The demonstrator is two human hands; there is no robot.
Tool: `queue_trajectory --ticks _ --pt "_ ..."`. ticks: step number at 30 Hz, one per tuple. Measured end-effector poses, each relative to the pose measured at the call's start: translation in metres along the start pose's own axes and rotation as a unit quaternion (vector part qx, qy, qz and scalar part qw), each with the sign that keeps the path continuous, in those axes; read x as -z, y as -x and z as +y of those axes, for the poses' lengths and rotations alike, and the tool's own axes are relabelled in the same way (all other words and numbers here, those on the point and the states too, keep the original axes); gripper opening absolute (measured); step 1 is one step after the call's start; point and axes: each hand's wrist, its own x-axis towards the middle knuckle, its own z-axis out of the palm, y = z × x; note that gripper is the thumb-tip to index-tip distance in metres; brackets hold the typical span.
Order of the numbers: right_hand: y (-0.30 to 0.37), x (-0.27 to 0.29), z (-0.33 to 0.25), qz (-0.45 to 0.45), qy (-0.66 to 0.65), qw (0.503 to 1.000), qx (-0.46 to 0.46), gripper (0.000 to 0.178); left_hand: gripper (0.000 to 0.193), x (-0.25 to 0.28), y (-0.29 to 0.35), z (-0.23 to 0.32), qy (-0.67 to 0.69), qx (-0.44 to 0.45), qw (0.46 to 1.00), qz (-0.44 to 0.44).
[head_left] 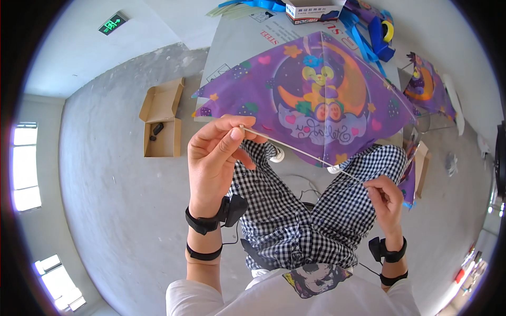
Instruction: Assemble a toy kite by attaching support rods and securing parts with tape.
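Stretched between my hands is a thin pale stick (295,149), slanting down from left to right. My left hand (215,152) pinches its left end between thumb and forefinger. The fingers of my right hand (386,199) are closed on its other end, above my right knee. Just beyond the stick, a purple diamond-shaped kite (247,84) lies spread out, printed with a cartoon animal on an orange moon. Its lower corner hangs over the table's near edge, and a straight seam or rod runs down its middle.
At the back of the grey-topped table (221,58) stand a white carton (311,11) and a blue tape dispenser (380,39) with yellow tape, beside blue strips (361,38). Another purple kite (429,87) lies at right. An opened cardboard box (162,124) sits on the floor at left.
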Motion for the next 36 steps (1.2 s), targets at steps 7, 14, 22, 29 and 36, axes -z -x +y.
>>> queue_trajectory --ticks 7,14,22,29,36 --pt "0.001 0.013 -0.014 0.027 0.118 0.99 0.069 0.016 0.017 -0.003 -0.004 0.005 -0.132 -0.049 0.99 0.017" --pt "0.001 0.023 -0.027 0.079 0.284 0.92 0.258 0.022 0.017 0.007 -0.007 0.011 -0.12 -0.021 0.992 0.002" --pt "-0.001 0.034 -0.033 0.047 0.177 0.974 0.135 0.016 0.015 0.018 -0.01 0.012 -0.104 0.026 0.992 -0.064" --pt "-0.001 0.03 -0.036 0.006 0.131 0.987 0.097 0.012 0.017 0.023 -0.016 0.008 -0.038 0.084 0.994 -0.053" --pt "-0.006 0.035 -0.035 0.047 0.256 0.94 0.221 0.018 0.009 0.03 -0.02 -0.003 0.048 0.112 0.991 -0.051"
